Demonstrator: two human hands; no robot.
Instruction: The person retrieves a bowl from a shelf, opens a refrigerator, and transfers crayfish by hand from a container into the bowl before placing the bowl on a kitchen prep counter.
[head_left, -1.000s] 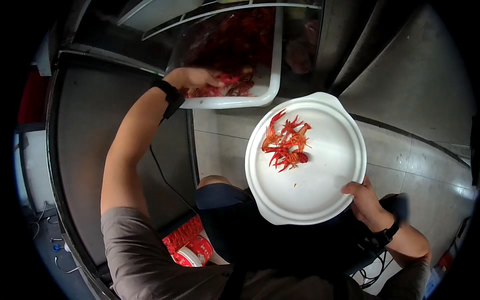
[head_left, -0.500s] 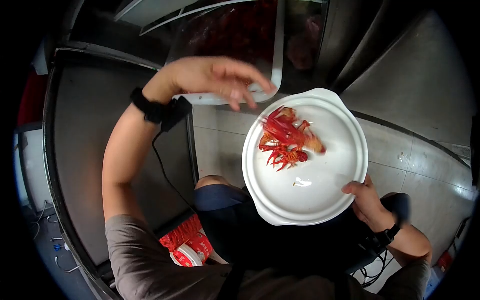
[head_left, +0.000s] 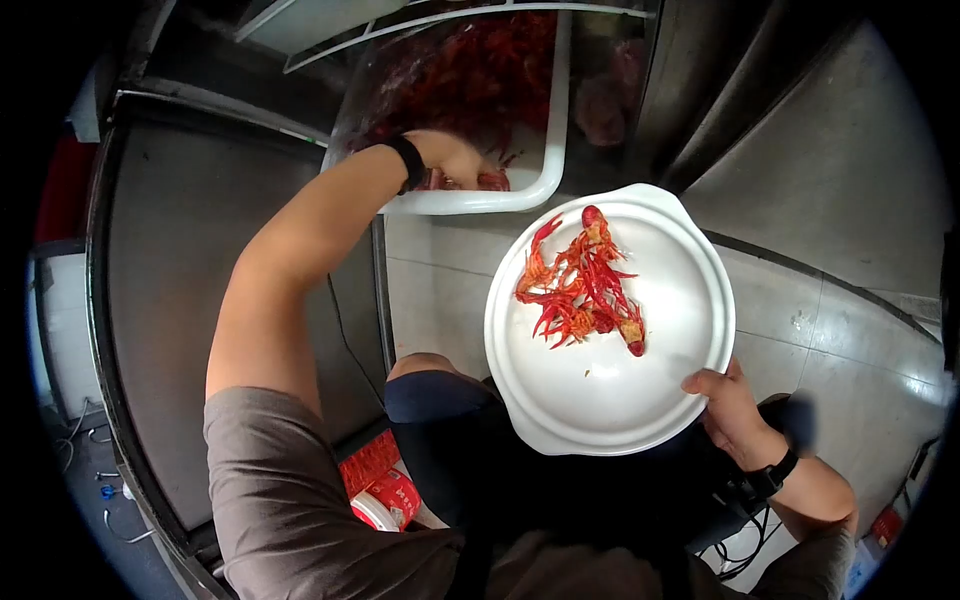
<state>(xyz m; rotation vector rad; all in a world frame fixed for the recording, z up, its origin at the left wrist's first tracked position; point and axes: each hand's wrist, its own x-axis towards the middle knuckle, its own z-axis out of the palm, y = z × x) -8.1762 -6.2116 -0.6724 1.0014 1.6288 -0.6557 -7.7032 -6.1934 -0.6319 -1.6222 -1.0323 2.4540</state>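
My right hand [head_left: 735,408] grips the rim of a white two-handled dish [head_left: 650,395], its thumb over the inner edge. Several red crayfish [head_left: 590,280] lie together in the upper left of the dish. My left hand [head_left: 452,160] reaches down inside a white-rimmed bin [head_left: 550,180], just behind its front edge. Its fingers are mostly hidden by the hand and bin, so what they hold does not show clearly. A dark red heap of crayfish [head_left: 470,70] fills the back of the bin.
A dark panel [head_left: 220,280] with a raised frame stands at left. Below sit a red-and-white tub [head_left: 385,500] and red crayfish [head_left: 365,463] beside my leg. Black cables [head_left: 745,550] lie at lower right. A wire rack edge [head_left: 480,12] crosses above the bin.
My left hand has moved from above the bin's rim down into it. One crayfish in the dish has settled, and they now lie more spread out. My right hand keeps its hold.
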